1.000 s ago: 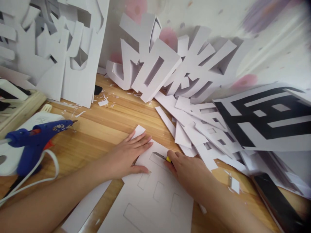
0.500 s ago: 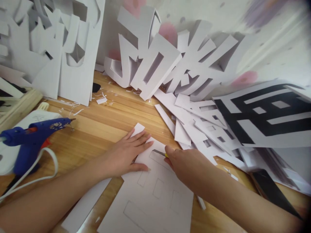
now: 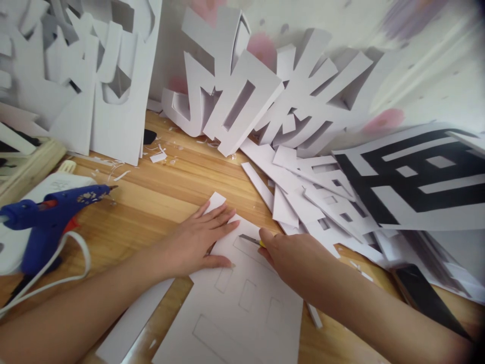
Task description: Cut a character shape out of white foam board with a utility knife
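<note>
A white foam board lies on the wooden table with several pencilled rectangles drawn on it. My left hand presses flat on its upper left part, fingers spread. In my right hand is a utility knife, its blade out and its yellow body mostly hidden by the fingers. The blade's tip is at the upper left corner of the top pencilled rectangle. Under my left forearm a white strip lies beside the board.
A blue glue gun with a white cord is at left. Cut white characters lean against the wall. Board offcuts, a black-printed sheet and a dark flat object are at right. Scraps lie on the table.
My right hand and the knife have shifted very slightly to the right. My left hand and the board stay in place.
</note>
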The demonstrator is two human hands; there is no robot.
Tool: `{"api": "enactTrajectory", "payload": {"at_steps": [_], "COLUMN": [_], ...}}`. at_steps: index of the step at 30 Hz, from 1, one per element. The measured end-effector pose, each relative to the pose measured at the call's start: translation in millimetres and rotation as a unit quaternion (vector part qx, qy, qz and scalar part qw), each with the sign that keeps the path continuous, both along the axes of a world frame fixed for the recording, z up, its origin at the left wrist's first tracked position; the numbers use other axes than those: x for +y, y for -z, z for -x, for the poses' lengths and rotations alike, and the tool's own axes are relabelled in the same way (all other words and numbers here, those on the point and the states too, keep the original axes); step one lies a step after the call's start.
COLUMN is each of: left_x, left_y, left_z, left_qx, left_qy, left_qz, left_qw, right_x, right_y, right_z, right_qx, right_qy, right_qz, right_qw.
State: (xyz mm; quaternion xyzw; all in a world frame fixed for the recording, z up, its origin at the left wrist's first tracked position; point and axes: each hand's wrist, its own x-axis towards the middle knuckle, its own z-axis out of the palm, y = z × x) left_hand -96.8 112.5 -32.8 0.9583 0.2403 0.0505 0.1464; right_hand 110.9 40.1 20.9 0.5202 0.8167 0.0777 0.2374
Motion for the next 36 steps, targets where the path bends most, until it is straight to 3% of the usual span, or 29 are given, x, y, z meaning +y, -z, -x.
{"api": "enactTrajectory", "payload": {"at_steps": [7, 22, 36], "left_x": [1.0, 0.7, 1.1], "left_y": [2.2, 0.3, 0.3], "left_z": [1.4, 0.7, 1.7], "left_qx": [0.001, 0.014, 0.005], "left_qy": [0.004, 0.002, 0.002], "left_qz": [-0.006, -0.013, -0.009], "left_qw": [1.0, 1.0, 1.0], "right_x": [-5.8, -10.0, -8.8], "right_y": [4.5, 7.9, 4.3], "right_z": [-4.7, -12.5, -12.2], "right_qx": [0.032, 0.035, 0.03], "right_qy": [0.047, 0.032, 0.061], "right_qz": [0.015, 0.008, 0.063], "right_qw": [0.998, 0.999, 0.996]}}
